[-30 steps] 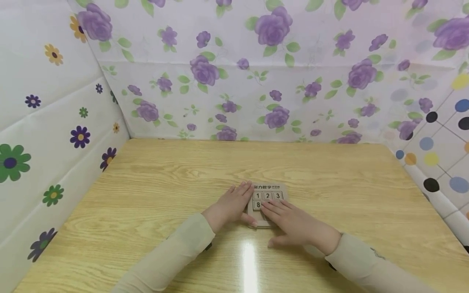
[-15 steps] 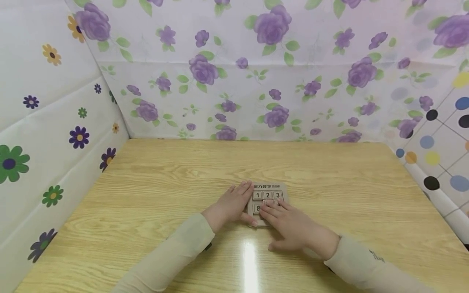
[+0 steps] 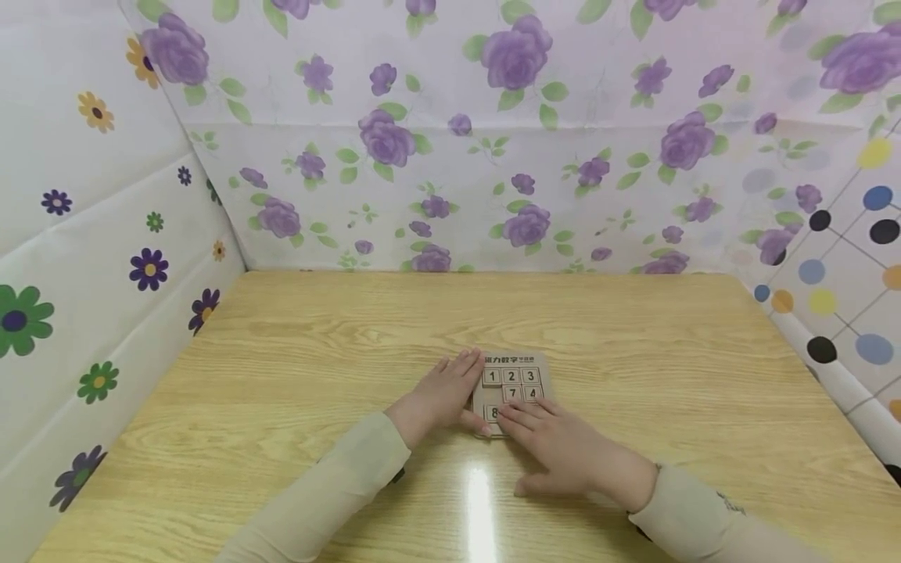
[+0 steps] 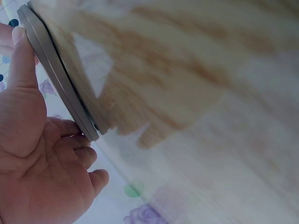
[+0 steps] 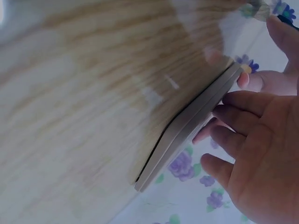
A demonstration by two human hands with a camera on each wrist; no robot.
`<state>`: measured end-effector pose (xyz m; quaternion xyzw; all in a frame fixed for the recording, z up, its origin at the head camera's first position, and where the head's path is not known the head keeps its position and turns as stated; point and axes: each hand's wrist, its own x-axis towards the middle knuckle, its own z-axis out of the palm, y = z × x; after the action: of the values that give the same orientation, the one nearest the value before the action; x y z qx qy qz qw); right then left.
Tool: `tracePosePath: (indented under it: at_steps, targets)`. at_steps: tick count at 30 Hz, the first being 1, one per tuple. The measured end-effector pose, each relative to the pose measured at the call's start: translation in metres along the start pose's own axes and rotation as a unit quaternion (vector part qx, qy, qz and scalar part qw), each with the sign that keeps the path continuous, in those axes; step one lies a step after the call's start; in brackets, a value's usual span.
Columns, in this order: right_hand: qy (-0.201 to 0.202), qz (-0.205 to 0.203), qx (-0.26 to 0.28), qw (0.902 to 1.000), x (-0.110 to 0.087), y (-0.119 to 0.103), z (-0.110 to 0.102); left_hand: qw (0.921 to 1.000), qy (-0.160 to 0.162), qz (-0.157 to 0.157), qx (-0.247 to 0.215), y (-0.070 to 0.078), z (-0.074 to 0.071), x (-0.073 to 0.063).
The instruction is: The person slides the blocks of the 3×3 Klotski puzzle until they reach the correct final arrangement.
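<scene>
A thin beige number sliding puzzle (image 3: 480, 400) lies flat mid-table; its header has Chinese characters. Tiles 1, 2 and 3 fill the top row, and 7 and 4 show in the second, with a gap at its left. Below that gap is tile 8 (image 3: 493, 412). My left hand (image 3: 438, 396) holds the puzzle's left side, fingers toward the far corner and thumb at the near edge. The extended fingers of my right hand (image 3: 566, 447) touch the tile 8 area, covering the lower right tiles. Both wrist views show only the board's edge (image 4: 60, 79).
The puzzle lies on a wood-grain table (image 3: 338, 328). A purple-flowered sheet (image 3: 450, 156) hangs behind it. Flower-print cloth (image 3: 91, 258) borders the left and dotted cloth (image 3: 838, 313) the right. A glare streak crosses the near tabletop.
Tile 8 has slid toward me, from the second row's left end to the third row. My right hand has shifted slightly nearer, uncovering tiles 7 and 4. My left hand stays in place.
</scene>
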<state>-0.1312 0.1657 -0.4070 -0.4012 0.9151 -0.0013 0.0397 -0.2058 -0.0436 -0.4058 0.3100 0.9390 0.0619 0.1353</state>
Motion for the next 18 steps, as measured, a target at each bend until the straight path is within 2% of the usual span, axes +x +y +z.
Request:
tracePosePath:
  at_steps: [9,18]
  targets:
    - [0.030,0.053,0.020,0.9979,0.000,0.009,0.000,0.9999,0.010,0.001,-0.008,-0.002,0.004,0.002]
    - [0.018,0.050,0.038,0.9979,0.000,0.015,-0.003,1.0000,0.009,0.002,-0.004,-0.004,0.005,0.003]
